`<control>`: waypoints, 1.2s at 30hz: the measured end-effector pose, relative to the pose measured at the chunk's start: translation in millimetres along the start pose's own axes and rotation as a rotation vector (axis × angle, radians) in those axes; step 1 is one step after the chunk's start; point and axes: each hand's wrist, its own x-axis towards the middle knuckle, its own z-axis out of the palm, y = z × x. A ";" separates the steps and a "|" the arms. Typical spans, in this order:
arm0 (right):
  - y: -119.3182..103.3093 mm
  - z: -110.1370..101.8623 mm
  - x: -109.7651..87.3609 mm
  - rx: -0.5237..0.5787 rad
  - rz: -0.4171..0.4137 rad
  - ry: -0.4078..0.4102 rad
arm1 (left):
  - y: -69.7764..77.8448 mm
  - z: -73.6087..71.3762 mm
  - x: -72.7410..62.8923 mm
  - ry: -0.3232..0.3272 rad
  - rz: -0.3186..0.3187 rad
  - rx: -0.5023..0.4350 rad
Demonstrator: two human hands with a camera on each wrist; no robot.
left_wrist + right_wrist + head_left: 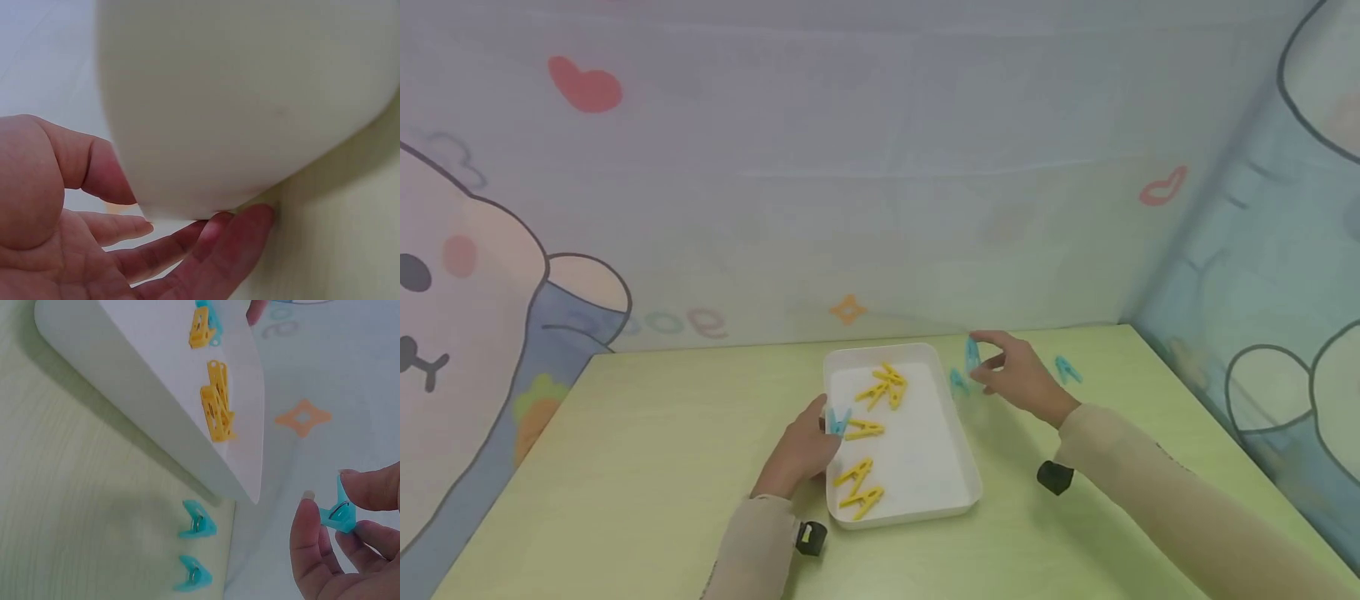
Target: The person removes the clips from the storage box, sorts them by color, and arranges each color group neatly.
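Note:
My left hand (805, 446) grips the left side of a white tray (917, 492), its thumb at the wall and its fingertips by the bottom edge in the left wrist view. Just beside this thumb, a light blue clothespin (838, 423) lies in the tray with several yellow clothespins (867, 430). Raised past the tray's right rim, my right hand (1018, 375) pinches another light blue clothespin (341, 516) between thumb and fingers. Below it, one more blue clothespin (958, 382) is on the table close to the rim.
Right of the right hand, another blue clothespin (1067, 369) lies on the pale green table (685, 467). A printed cloth (880, 183) stands along the back edge and the right side. Black wrist devices (811, 538) are on both sleeves.

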 end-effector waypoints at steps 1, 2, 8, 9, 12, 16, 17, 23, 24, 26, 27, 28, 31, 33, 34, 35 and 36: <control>1.6 -3.7 0.5 0.005 0.011 0.011 | -0.4 -0.5 -0.1 0.001 0.001 0.002; 2.8 -7.0 0.5 0.006 0.020 0.020 | -0.5 -0.9 -0.5 0.003 0.000 0.005; 11.5 -25.7 -0.5 0.011 0.025 0.078 | -1.5 -3.6 -4.0 0.012 0.012 0.014; 13.5 -29.0 -0.6 0.006 0.022 0.089 | -1.7 -4.0 -4.4 0.012 0.015 0.013; 20.2 -39.2 -0.6 -0.012 0.019 0.112 | -2.5 -4.5 -5.1 0.011 0.015 0.010; 29.7 -54.7 -1.8 -0.055 0.013 0.131 | -3.9 -5.1 -5.5 0.007 0.014 0.003; 32.1 -58.9 -2.2 -0.066 0.014 0.134 | -4.2 -5.3 -5.5 0.007 0.015 0.004; 45.7 -82.9 -5.3 -0.110 0.048 0.153 | -5.9 -6.9 -6.1 0.012 0.026 0.019; 48.6 -86.2 -5.6 -0.113 0.055 0.156 | -6.2 -7.2 -6.4 0.012 0.026 0.021; 55.0 -92.1 -5.5 -0.120 0.070 0.163 | -6.8 -7.5 -6.8 0.011 0.020 0.029; 59.2 -95.1 -5.0 -0.134 0.077 0.167 | -7.1 -7.7 -7.1 0.010 0.017 0.032; 62.6 -97.7 -4.8 -0.145 0.088 0.171 | -7.3 -8.0 -7.4 0.011 0.015 0.035; 73.7 -105.1 -3.6 -0.204 0.112 0.186 | -8.2 -9.4 -9.0 0.013 0.010 0.038; 80.9 -109.4 -3.5 -0.252 0.120 0.193 | -9.0 -10.8 -10.3 0.016 0.008 0.040; 83.8 -111.3 -3.7 -0.273 0.121 0.194 | -9.5 -11.5 -10.9 0.016 0.007 0.041; 87.4 -112.9 -3.7 -0.299 0.117 0.195 | -10.0 -12.2 -11.5 0.017 0.005 0.042; 90.7 -114.3 -4.0 -0.318 0.114 0.194 | -10.7 -12.8 -11.9 0.017 0.004 0.047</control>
